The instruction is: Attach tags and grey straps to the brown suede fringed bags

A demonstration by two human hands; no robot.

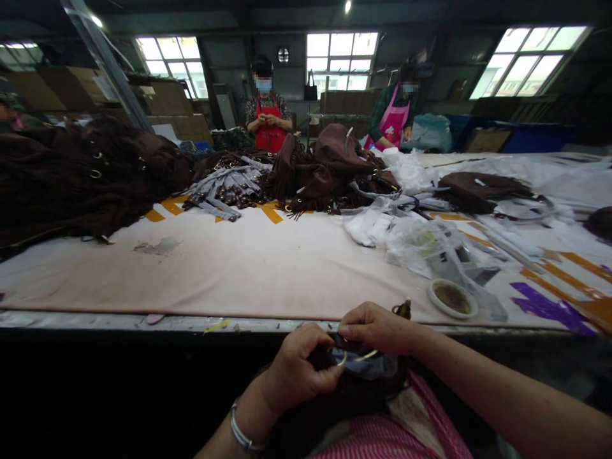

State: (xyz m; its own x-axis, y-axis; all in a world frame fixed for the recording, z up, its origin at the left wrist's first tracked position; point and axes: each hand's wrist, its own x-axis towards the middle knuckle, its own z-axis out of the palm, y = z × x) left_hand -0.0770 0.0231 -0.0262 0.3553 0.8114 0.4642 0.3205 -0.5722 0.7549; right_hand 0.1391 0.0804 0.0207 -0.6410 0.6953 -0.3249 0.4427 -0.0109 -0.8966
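Observation:
A dark brown bag (329, 408) rests on my lap below the table's front edge. Its mouth is parted, showing a grey lining (377, 368) and a gold-coloured zip edge. My left hand (303, 360) pinches the near left side of that opening, thumb by the curved gold strip. On the far side, my right hand (370, 328) has its fingers closed on the bag's rim. A small brown strap end with a metal ring (404, 310) sticks up behind my right wrist. The fingertips of my right hand are partly hidden.
A pale-covered table (229, 274) lies ahead. Brown fringed bags (329, 159) and a dark heap (71, 178) cover its far side, beside grey straps (229, 185). Plastic wrapping (430, 236) and a round dish (452, 298) lie right. Two people (270, 121) in aprons stand across.

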